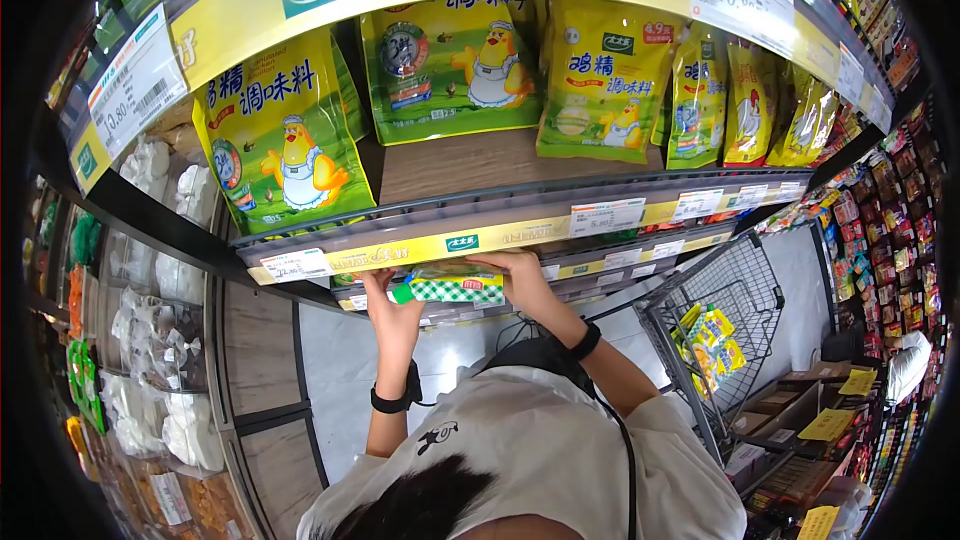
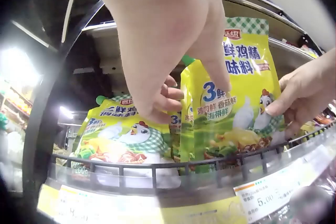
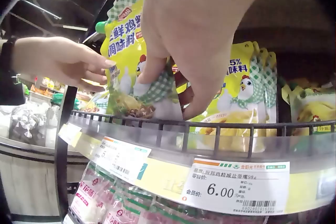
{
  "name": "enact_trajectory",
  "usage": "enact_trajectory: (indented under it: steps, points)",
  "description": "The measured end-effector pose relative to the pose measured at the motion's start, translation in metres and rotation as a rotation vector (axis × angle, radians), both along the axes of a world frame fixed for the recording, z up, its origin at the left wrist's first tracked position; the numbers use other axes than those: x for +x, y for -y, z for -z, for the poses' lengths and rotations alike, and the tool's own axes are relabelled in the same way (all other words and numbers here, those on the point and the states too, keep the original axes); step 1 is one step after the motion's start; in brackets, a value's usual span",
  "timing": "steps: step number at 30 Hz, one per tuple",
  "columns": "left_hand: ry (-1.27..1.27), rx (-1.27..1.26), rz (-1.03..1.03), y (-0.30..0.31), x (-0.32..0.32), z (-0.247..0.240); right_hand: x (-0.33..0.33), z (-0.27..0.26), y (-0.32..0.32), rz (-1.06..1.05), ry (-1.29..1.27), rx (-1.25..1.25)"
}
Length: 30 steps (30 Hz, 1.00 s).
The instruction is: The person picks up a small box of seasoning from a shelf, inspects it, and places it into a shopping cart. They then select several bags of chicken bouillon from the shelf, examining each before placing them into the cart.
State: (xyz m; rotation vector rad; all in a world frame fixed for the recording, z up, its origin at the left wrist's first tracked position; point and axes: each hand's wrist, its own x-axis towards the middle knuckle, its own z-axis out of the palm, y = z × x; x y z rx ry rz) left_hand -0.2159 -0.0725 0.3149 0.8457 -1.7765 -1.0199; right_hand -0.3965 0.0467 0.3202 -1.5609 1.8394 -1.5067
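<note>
A yellow-green chicken seasoning pouch [image 2: 231,103] with a green-checked top and green cap stands upright at the shelf's front wire rail. My right hand [image 3: 194,40] pinches it by its right side, thumb on the printed front and the other fingers behind. On the other side is my left hand [image 2: 163,29]; its thumb overlaps the pouch's front near the left edge, and its fingers bend loosely beside that edge. Another seasoning pouch [image 2: 121,134] of like print stands left of it. From above, only the pouch's checked top [image 1: 455,287] shows between both hands.
Larger chicken seasoning bags [image 1: 450,70] line the shelf above. The wire rail [image 3: 236,126] runs along the shelf front, over price tags [image 3: 236,184]. More pouches [image 3: 244,92] stand to the right. A shopping cart [image 1: 735,290] holding yellow packs is at the right.
</note>
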Motion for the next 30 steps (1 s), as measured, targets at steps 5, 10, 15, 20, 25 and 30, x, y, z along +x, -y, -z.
enact_trajectory:
  steps: [5,10,15,20,25,30]
  points:
    - [0.112,-0.072,0.042,-0.003,0.005,-0.003,0.006,-0.007,-0.009,0.041,-0.001,-0.051]
    - [0.227,-0.156,0.167,0.003,0.002,-0.002,0.006,-0.007,-0.013,0.091,0.061,-0.063]
    - [0.059,0.018,-0.085,0.007,-0.004,0.009,0.006,-0.012,-0.005,0.237,0.046,0.072]
    - [-0.085,0.203,-0.017,0.009,-0.005,-0.001,0.013,-0.009,0.021,0.315,-0.013,0.009]
    - [-0.055,0.217,0.124,0.008,-0.005,0.013,0.013,-0.003,0.019,0.251,0.151,-0.021]
    - [-0.187,0.491,0.36,-0.001,-0.008,-0.009,0.001,0.007,0.014,0.072,0.56,-0.074]
